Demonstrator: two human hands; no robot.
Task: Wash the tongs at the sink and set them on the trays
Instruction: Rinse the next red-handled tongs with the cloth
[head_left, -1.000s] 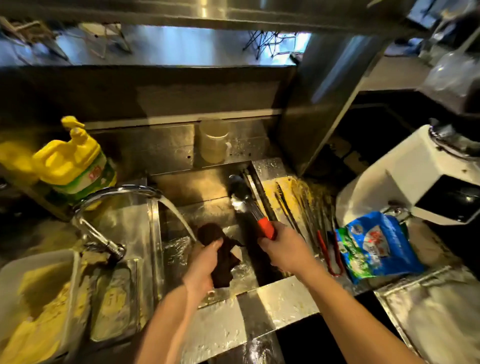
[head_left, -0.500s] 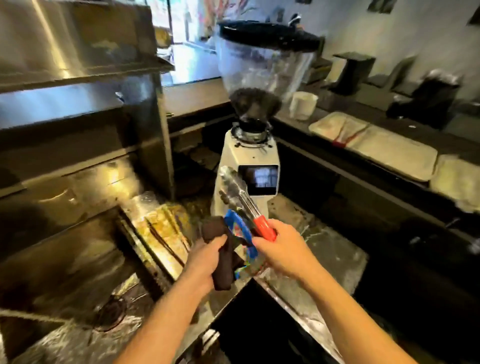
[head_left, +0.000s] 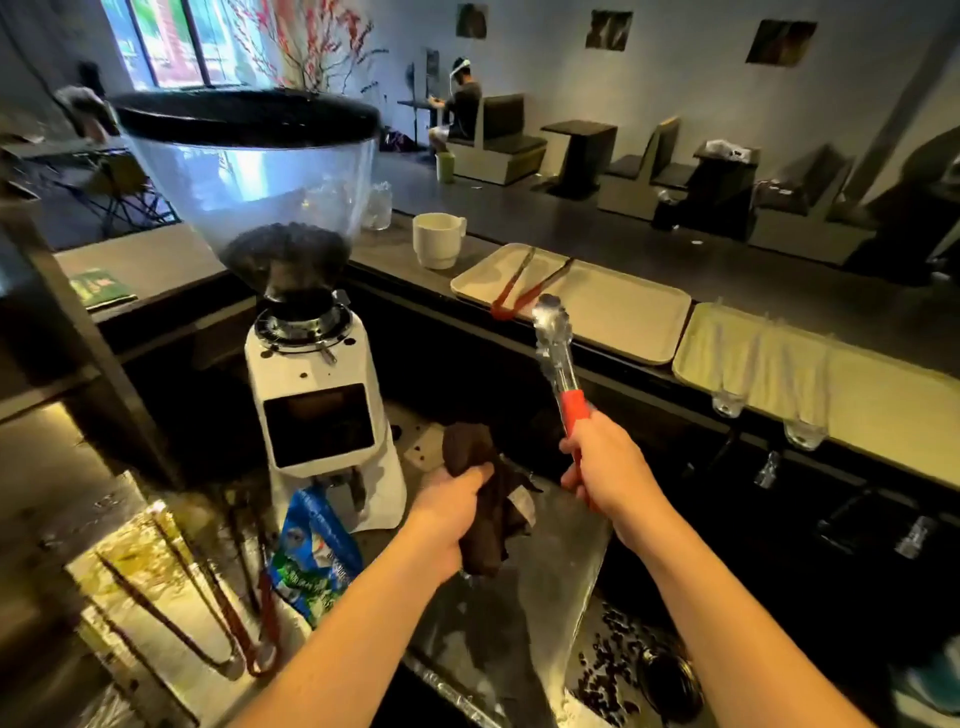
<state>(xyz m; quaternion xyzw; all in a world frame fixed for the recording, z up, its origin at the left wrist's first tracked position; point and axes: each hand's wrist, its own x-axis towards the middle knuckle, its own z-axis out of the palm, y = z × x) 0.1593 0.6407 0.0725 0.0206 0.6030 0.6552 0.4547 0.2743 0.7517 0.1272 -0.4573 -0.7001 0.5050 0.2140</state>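
The tongs (head_left: 558, 358) are in the air over the tabletop (head_left: 524, 597), held upright with a slight tilt, their shiny metal tips closed together and pointing up toward the raised ledge behind. The right hand (head_left: 605, 467) grips them by the red handle, fingers curled round it, with a bit of red showing below the fist. The tips sit in front of the near edge of a beige tray (head_left: 623, 317) on that ledge, though they do not touch it. On the left part of this tray lies a second pair of tongs (head_left: 524, 286), spread in a V with its red end at the near edge.

The left hand (head_left: 452, 514) is closed round a dark brown cloth (head_left: 488, 499), which bunches above the fist and hangs crumpled below it. The two hands are near each other but apart.

Left of the cloth stands a white coffee grinder (head_left: 317, 395) with a clear hopper holding dark beans and a black lid. A blue and green bag (head_left: 311, 556) leans at its foot. Further left, on a wet metal surface, lie more tongs (head_left: 208, 613) with dark arms and red ends.

On the ledge, a white cup (head_left: 437, 240) stands just left of the tray. To the right is another tray (head_left: 852, 384) with clear glasses (head_left: 732, 364) lying on it, their rims over the near edge. Loose coffee beans (head_left: 608, 665) are scattered low on the right.
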